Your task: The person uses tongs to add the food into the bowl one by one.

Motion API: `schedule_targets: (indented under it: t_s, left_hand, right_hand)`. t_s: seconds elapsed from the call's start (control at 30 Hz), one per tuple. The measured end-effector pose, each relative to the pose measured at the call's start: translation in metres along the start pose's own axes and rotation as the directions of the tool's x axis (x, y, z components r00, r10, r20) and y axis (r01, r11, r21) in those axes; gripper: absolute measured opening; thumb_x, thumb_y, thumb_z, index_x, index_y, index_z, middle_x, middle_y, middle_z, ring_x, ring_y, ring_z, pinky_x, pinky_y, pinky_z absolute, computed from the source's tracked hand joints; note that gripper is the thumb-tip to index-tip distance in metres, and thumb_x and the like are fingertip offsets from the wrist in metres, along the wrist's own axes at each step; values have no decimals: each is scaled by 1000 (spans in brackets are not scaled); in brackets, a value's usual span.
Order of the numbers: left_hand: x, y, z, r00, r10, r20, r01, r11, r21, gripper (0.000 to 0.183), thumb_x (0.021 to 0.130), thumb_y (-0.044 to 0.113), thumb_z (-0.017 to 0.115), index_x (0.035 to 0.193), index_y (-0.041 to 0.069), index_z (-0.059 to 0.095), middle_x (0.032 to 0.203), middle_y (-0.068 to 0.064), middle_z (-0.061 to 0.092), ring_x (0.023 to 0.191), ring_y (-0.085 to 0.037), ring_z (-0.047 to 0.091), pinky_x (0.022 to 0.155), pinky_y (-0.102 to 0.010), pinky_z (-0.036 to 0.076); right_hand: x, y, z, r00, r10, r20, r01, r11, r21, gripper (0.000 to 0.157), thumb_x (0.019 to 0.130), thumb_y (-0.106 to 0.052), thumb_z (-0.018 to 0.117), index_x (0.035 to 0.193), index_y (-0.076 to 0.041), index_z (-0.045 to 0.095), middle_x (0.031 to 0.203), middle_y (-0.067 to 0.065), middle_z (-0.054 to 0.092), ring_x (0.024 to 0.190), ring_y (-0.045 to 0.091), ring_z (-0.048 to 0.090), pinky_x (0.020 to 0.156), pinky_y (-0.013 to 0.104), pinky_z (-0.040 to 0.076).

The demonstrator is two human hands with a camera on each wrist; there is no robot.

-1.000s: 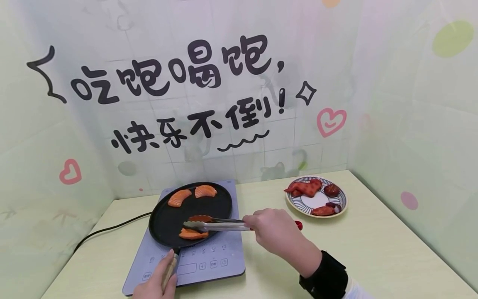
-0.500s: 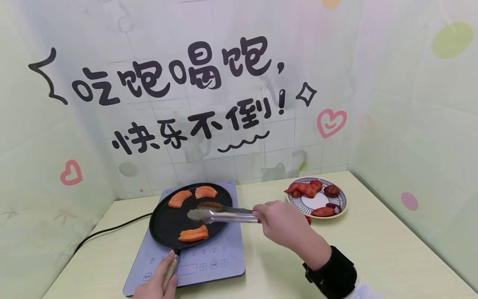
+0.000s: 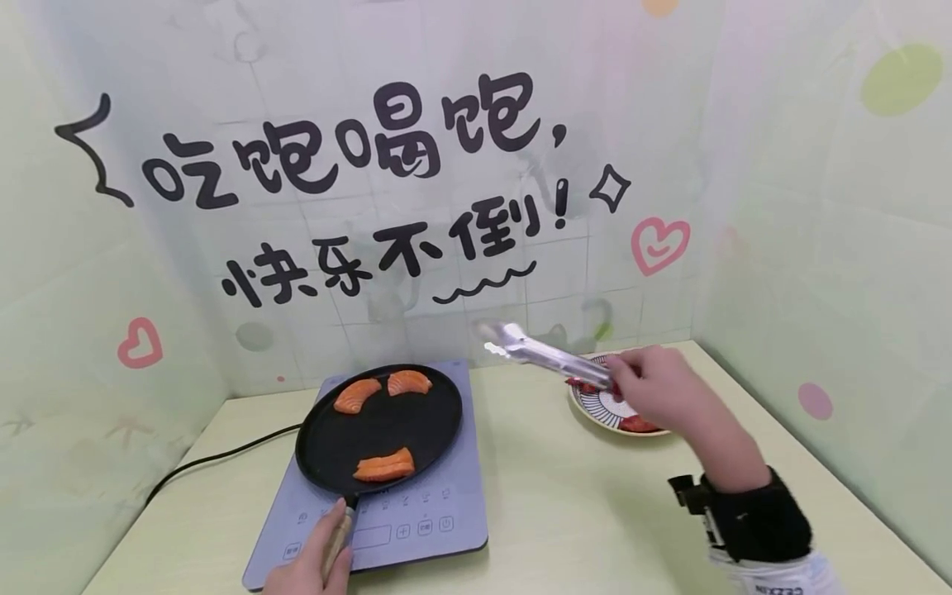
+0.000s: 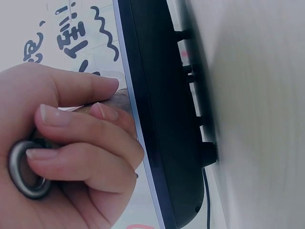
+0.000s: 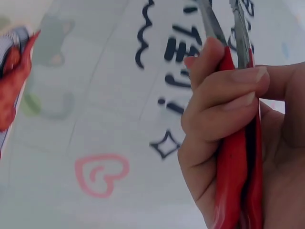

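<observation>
My left hand (image 3: 312, 552) grips the wooden handle (image 3: 336, 541) of a round black frying pan (image 3: 372, 434) at the lower left. In the left wrist view a metal ring (image 4: 15, 167) hangs at the handle's end, among the curled fingers. Salmon slices lie in the pan: two (image 3: 357, 396) at the far side and an orange one (image 3: 384, 466) near the handle. My right hand (image 3: 658, 384) holds metal tongs (image 3: 558, 357) up above the table, their tips blurred and pointing left, no food visible between them. Its fingers wrap the red tong handles (image 5: 233, 167) in the right wrist view.
Beneath the pan is a lavender induction cooktop (image 3: 454, 496) with a black cord (image 3: 223, 452) running left. A patterned plate (image 3: 595, 416) of red meat pieces stands back right, partly covered by my right hand. A wall sheet (image 3: 416, 330) with lettering closes the back.
The tongs have left the near salmon slice and risen out of the pan, up and to the right with my right hand, toward the plate. My left hand stays on the pan handle.
</observation>
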State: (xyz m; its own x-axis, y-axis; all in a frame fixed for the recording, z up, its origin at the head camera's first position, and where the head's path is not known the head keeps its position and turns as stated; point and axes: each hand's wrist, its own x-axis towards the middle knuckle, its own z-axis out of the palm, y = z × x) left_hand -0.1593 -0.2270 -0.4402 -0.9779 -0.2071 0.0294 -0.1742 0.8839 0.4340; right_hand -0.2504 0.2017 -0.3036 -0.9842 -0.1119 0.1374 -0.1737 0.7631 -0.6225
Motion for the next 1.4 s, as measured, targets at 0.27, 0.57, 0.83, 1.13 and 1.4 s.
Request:
schedule_targets:
  t_s: [0.27,0.57,0.83,1.13,1.4]
  left_hand:
    - [5,-5,4,1000,-17,1,17,1000,7,60,98,28,73,153,14,55,84,-22,74,60,-20,58,61,-35,46]
    - [0,-3,0,1000,10,-24,-10,1000,-2,59,98,26,72,153,10,54,80,-21,72,58,-20,57,58,-35,45]
    - [-1,-8,3,999,16,-40,-16,1000,-2,59,99,25,71,153,12,53,77,-17,72,55,-18,54,56,-33,42]
    - [-1,-4,1,999,21,-28,-21,1000,-6,58,99,24,71,152,10,54,80,-19,72,58,-19,55,58,-34,43]
    - [-1,0,0,999,21,-27,-21,1000,5,58,98,24,72,152,10,54,82,-22,72,59,-20,57,58,-34,44]
  right_hand:
    - [-3,62,-45,994,109,16,-107,990,-87,50,113,-32,43,85,-2,70,61,0,55,56,17,52,58,35,42]
    - [-17,128,-70,948,268,169,-257,963,-83,50,114,-24,38,79,-2,67,72,-3,62,52,12,47,56,31,43]
    - [-22,139,-75,927,315,204,-308,949,-66,49,114,-24,37,81,-3,66,75,-2,65,57,12,49,58,30,45]
    - [-15,144,-62,926,333,178,-298,934,-198,49,113,-31,40,79,-10,69,73,-6,67,57,10,56,70,34,43]
    - [-9,160,-43,935,303,186,-310,951,5,48,113,-24,39,81,-1,66,71,-2,67,53,9,51,55,29,47]
